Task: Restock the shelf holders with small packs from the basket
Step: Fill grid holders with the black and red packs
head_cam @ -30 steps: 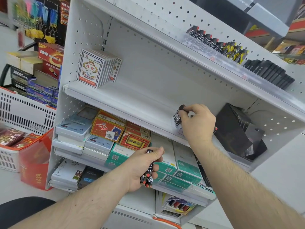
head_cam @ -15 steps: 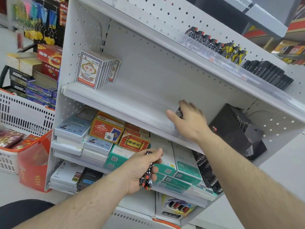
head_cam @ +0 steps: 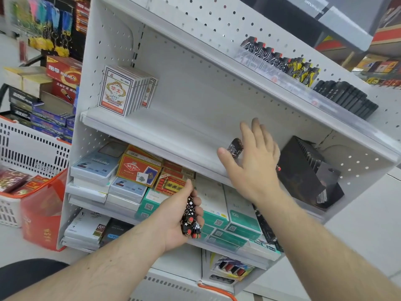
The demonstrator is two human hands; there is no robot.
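Observation:
My left hand [head_cam: 181, 216] grips a bunch of small black patterned packs [head_cam: 191, 219] with red tips, held below the middle shelf [head_cam: 152, 135]. My right hand [head_cam: 253, 161] is spread flat over that shelf, fingers straight, beside one small black patterned pack [head_cam: 235, 147] that stands upright on the shelf between thumb and fingers. Whether the hand touches it is unclear. The white basket [head_cam: 26, 146] sits at the far left.
A black holder [head_cam: 308, 172] stands on the shelf right of my hand. White card packs [head_cam: 123, 92] stand at the shelf's left end. Rows of black packs [head_cam: 303, 72] line the shelf above. Boxes [head_cam: 138, 170] fill the lower shelves. A red bag [head_cam: 41, 209] leans by the basket.
My right hand has let go of the small pack it pinched, leaving it upright on the shelf, and has opened out flat. My left hand keeps its bunch and has barely moved.

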